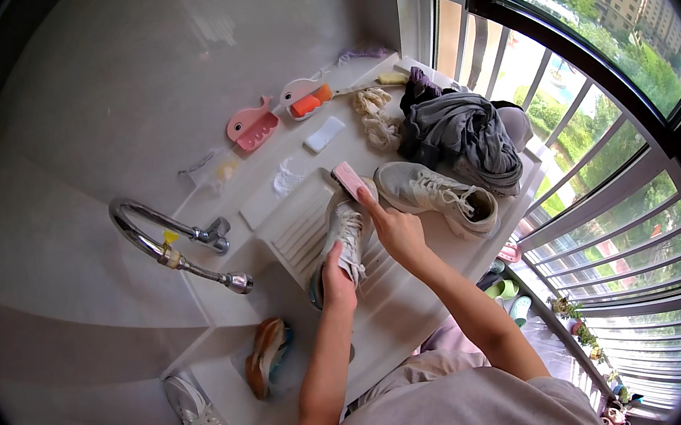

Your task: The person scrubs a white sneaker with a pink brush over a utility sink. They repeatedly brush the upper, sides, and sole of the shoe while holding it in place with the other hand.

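Observation:
A pale lace-up sneaker (350, 227) lies over the ribbed washboard (297, 217) of a white laundry sink. My left hand (337, 279) grips it near the heel opening, with the thumb along its side. In my right hand (398, 231) is a pink-backed scrub brush (349, 180), held against the toe with the index finger stretched along its back. The bristles are mostly hidden. Just right of the brush rests another light mesh sneaker (436, 198) with its laces tied, its toe close to the first shoe.
A chrome faucet (172, 257) arches over the basin, where an orange-brown shoe or sole (265, 356) lies. White shoes (199, 420) stand on the left ledge. Behind are a white bar (324, 134), whale-shaped holders (253, 127), and grey clothes (464, 132) near the barred window.

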Motion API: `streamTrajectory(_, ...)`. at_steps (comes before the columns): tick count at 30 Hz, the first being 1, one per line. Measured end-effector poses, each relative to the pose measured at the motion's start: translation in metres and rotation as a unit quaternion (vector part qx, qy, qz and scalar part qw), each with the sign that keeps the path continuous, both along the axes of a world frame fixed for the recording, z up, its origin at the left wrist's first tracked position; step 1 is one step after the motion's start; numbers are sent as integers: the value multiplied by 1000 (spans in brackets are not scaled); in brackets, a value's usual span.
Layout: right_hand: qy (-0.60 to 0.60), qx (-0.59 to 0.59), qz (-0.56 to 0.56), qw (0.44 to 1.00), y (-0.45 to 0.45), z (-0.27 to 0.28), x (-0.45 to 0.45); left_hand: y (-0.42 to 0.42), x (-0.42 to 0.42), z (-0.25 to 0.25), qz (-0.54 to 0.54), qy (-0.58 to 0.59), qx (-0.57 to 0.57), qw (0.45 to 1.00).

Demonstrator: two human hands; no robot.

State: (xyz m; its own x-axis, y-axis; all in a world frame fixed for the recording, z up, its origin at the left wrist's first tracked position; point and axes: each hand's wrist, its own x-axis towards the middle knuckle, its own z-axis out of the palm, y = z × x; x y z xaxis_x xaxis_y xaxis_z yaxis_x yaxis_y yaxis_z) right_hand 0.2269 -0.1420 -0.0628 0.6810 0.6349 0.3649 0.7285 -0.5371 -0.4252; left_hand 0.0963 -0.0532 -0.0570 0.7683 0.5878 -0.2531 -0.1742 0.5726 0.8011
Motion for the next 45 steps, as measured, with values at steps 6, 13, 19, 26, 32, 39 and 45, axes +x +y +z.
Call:
streamTrajectory(6,125,5,107,986,-54,25,-101,-5,-15,26,87,-122,-294,944)
streamTrajectory(13,-20,-39,13,999,-27,34,-42,-18,-15,12,48,-139,-183,972)
streamTrajectory(19,81,7,139,987,-43,29,-130,23,-27,21,66,-85,-166,980)
streamTrajectory(26,-1,29,27,999,-7,31,-60,11,-33,26,27,-140,-111,983)
streamTrajectory(32,83,-12,151,985,-32,29,-139,27,-48,1,95,-53,-164,980)
streamTrajectory(39,-2,-9,30,999,-8,22,-59,4,-43,-12,37,-65,-68,995)
streamTrajectory(45,-5,-60,106,993,-32,21,-113,1,-50,-25,42,-113,-149,981)
